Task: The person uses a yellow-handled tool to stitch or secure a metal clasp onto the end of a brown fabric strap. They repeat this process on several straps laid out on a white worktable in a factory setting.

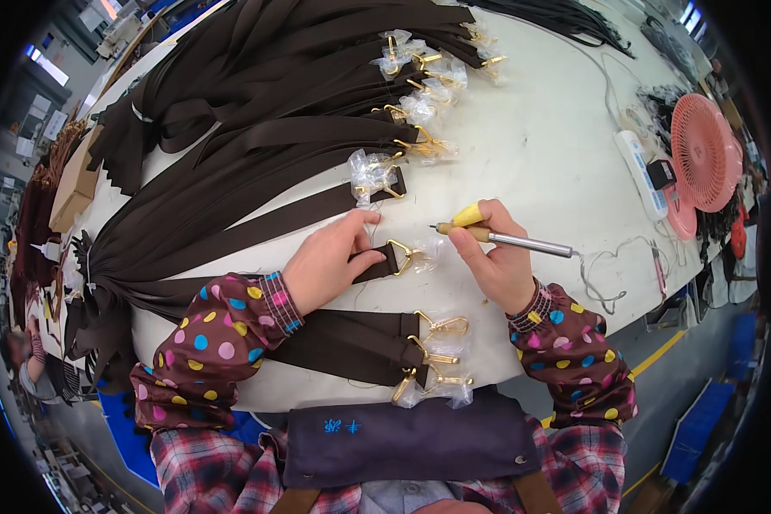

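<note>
Many straps (265, 103) (pink fan (707, 152) at right).

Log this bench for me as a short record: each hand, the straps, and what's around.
Left hand: thumb on a dark strap
Right hand: holding a pen-shaped tool with a cable
Tool tip: pointing left, apart from the strap's gold clasp
Other straps: large dark pile, ends carrying gold clasps, many in clear plastic
Right side: white power strip, pink fan
Surface: pale table
</note>
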Motion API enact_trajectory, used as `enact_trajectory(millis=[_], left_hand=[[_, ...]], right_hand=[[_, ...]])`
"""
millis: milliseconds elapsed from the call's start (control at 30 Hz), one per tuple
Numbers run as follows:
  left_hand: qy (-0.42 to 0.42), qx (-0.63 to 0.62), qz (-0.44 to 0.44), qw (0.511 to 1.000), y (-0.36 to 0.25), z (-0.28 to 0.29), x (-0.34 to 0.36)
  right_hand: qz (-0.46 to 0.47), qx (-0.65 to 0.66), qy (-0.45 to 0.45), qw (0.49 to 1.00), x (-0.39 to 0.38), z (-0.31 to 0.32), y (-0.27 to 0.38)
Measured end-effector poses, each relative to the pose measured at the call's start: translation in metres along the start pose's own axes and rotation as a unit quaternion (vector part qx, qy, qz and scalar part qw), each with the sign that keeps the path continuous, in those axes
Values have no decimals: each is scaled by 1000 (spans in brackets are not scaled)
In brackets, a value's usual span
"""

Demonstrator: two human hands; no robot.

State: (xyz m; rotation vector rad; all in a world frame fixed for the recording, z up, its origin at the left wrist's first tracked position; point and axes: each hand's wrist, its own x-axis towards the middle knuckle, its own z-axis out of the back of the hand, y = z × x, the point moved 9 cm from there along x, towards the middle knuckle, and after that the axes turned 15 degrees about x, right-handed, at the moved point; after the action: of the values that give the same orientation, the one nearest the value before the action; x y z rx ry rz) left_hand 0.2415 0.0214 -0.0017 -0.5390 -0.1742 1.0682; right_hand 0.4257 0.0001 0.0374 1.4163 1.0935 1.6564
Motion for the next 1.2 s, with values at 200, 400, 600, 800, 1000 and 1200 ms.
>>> enact_trajectory(millis=[200, 400, 600, 800, 1000, 1200], left_hand=[[-1, 141, -131, 981, -7, 18, -17], [-32, 58, -10, 998, 31, 15, -57], [-78, 273, -68, 956, -8, 37, -65], [17, 162, -100, 981, -40, 23, -40], [-72, 30, -63, 995, -9, -4, -24], [-17, -73, -34, 997, -7, -5, -23]], right_hand=[[54, -133, 113, 983, -5, -27, 5], [122, -201, 202, 951, -7, -54, -1], [113, -206, 196, 952, 1, -56, -7], [97, -200, 197, 955, -3, -53, -8], [105, -206, 182, 956, -2, -49, -4], [110, -213, 165, 957, 3, -52, -7]])
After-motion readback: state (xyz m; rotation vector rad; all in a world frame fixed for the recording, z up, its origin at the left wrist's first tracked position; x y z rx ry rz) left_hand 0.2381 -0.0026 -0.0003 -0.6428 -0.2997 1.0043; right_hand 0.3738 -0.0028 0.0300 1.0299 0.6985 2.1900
